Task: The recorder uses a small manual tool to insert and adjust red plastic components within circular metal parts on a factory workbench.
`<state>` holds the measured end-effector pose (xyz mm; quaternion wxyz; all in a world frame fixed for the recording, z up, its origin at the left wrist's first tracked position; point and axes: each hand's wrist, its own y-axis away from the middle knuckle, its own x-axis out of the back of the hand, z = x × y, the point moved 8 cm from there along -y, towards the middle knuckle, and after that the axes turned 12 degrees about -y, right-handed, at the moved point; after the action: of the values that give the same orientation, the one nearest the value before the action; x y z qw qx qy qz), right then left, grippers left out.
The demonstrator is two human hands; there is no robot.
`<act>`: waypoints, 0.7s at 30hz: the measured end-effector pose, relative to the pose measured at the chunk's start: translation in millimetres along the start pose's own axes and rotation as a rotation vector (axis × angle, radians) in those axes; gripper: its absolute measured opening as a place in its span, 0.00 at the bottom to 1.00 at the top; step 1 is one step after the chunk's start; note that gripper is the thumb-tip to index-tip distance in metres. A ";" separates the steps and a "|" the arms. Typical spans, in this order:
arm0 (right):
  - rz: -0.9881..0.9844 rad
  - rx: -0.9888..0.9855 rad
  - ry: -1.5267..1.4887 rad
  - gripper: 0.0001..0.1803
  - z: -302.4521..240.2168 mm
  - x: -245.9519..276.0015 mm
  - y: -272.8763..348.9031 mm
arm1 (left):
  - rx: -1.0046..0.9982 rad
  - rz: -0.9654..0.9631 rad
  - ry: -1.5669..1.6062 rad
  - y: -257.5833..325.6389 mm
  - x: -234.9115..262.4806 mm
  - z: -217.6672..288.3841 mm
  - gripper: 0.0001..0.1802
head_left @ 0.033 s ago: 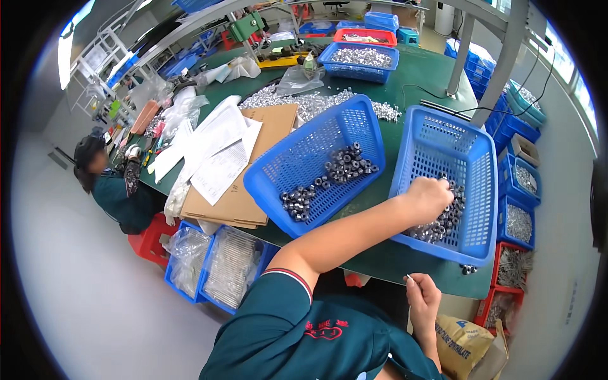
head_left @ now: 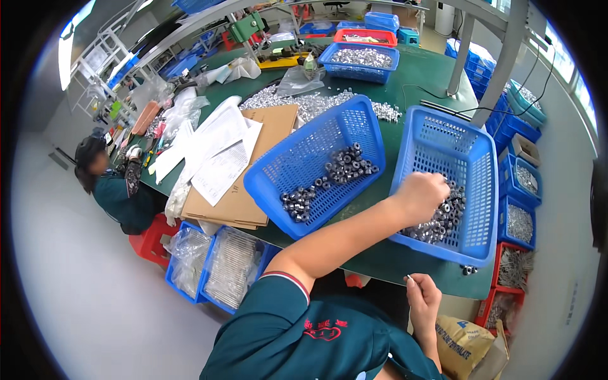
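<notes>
Left hand [head_left: 421, 199] edges slightly leftward | still at dark metal rings [head_left: 453, 212] in blue basket [head_left: 481, 215], right of frame; handling continues there | curled fingertips hidden, grip unclear | right hand [head_left: 424, 301], lower right, pinches small white piece [head_left: 410, 277]

Left hand [head_left: 420, 199] outstretched, right hand [head_left: 424, 300] pinched low

Left hand [head_left: 423, 197] shifted slightly leftward, forearm [head_left: 348, 235] too

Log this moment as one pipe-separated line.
left hand: over dark parts in right basket, grip unclear | right hand: pinching small white piece | left basket: more dark parts
</notes>
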<state>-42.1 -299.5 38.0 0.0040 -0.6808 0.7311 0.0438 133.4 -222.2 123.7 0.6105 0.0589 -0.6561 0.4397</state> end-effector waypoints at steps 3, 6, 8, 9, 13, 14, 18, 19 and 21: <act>0.010 -0.031 -0.018 0.05 3.7 1.3 -2.6 | 0.235 0.350 -0.058 52.7 65.9 -43.1 0.07; -0.010 -0.025 -0.005 0.06 8.7 2.5 -6.9 | 0.517 0.118 -0.305 116.7 55.8 -109.6 0.04; -0.063 -0.005 0.023 0.05 9.3 -5.7 -10.2 | 0.673 -0.051 -0.405 152.0 52.9 -134.8 0.06; -0.055 -0.014 0.015 0.05 9.4 -8.1 -11.5 | 0.706 -0.105 -0.446 163.7 51.2 -140.0 0.07; -0.118 0.061 0.085 0.05 -4.1 -24.9 -13.9 | 0.690 -0.148 -0.510 171.3 40.2 -144.2 0.12; -0.130 0.061 0.078 0.05 -5.7 -27.5 -13.0 | 0.685 -0.153 -0.507 171.6 36.6 -145.1 0.12; -0.124 0.059 0.086 0.05 -5.5 -26.8 -8.1 | 0.693 -0.177 -0.461 170.7 27.1 -150.8 0.11; -0.111 0.055 0.087 0.05 -4.6 -24.8 -6.9 | 0.712 -0.222 -0.373 172.2 22.2 -153.0 0.10; -0.115 0.067 0.109 0.04 -3.5 -23.6 -5.9 | 0.718 -0.240 -0.308 174.1 21.0 -150.9 0.10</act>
<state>-34.3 -276.6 42.7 -0.0106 -0.7226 0.6909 -0.0180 134.3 -9.0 33.7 0.4926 0.4095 -0.5332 0.5526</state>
